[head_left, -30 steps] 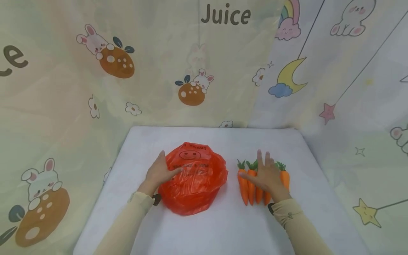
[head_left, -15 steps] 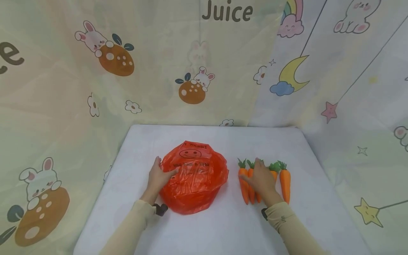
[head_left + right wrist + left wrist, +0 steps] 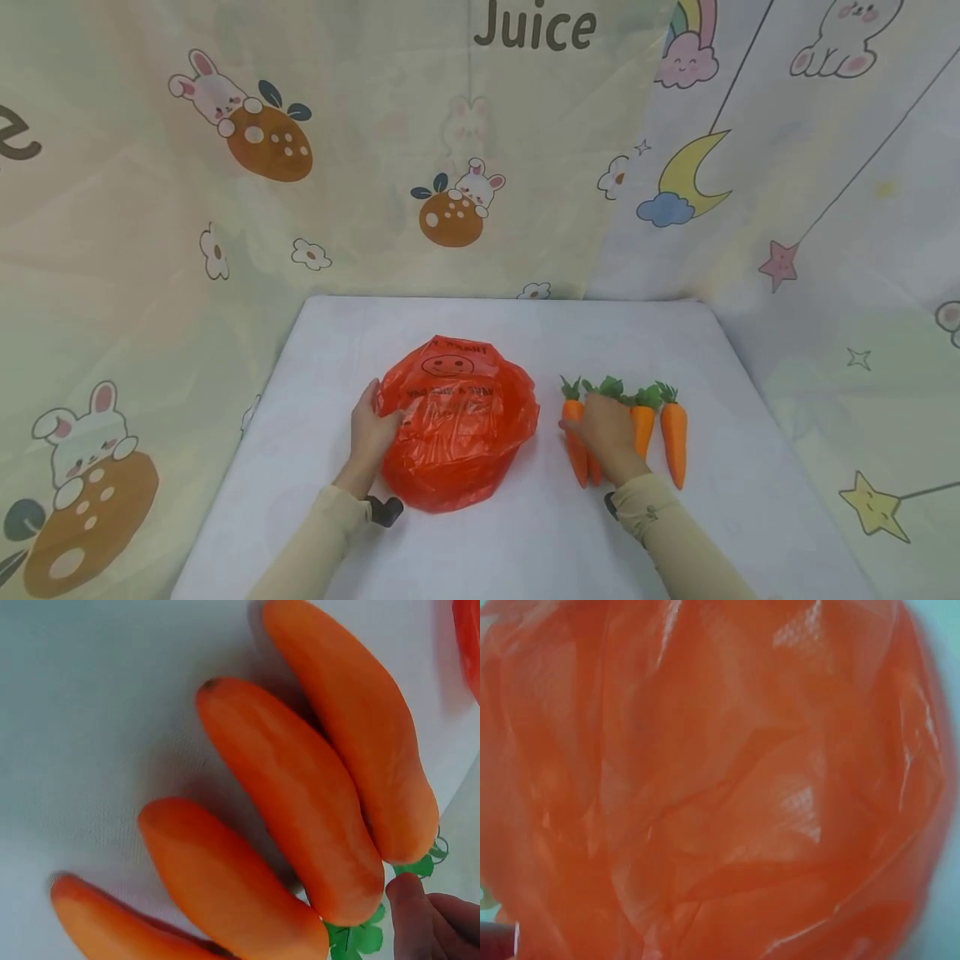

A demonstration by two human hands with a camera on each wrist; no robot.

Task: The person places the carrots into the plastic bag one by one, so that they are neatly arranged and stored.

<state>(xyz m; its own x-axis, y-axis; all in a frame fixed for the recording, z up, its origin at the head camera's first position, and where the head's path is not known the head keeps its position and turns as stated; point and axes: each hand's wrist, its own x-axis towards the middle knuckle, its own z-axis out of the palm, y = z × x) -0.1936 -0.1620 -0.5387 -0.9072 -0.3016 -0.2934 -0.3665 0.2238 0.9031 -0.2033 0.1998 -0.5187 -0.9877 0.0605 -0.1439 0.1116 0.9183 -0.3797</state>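
Observation:
A crumpled red plastic bag (image 3: 457, 425) with black print lies on the white table. My left hand (image 3: 372, 433) holds its left edge, with the thumb over the near surface and the fingers along the side. Red film fills the left wrist view. To the right of the bag, several orange carrots (image 3: 674, 442) with green tops lie in a row. My right hand (image 3: 607, 429) is down over the left carrots, its fingers bent and their tips hidden. In the right wrist view, fingers (image 3: 414, 919) show beside the carrots' leafy ends; whether they pinch one is unclear.
The white table (image 3: 495, 550) has patterned curtains (image 3: 360, 208) hanging behind it and at both sides. Sleeves with dark wrist-worn devices (image 3: 386, 511) reach in from the front.
My left hand has closed in on the bag's edge. The right hand, spread over the carrots before, has shifted left and bent its fingers down; carrots at the right now show more.

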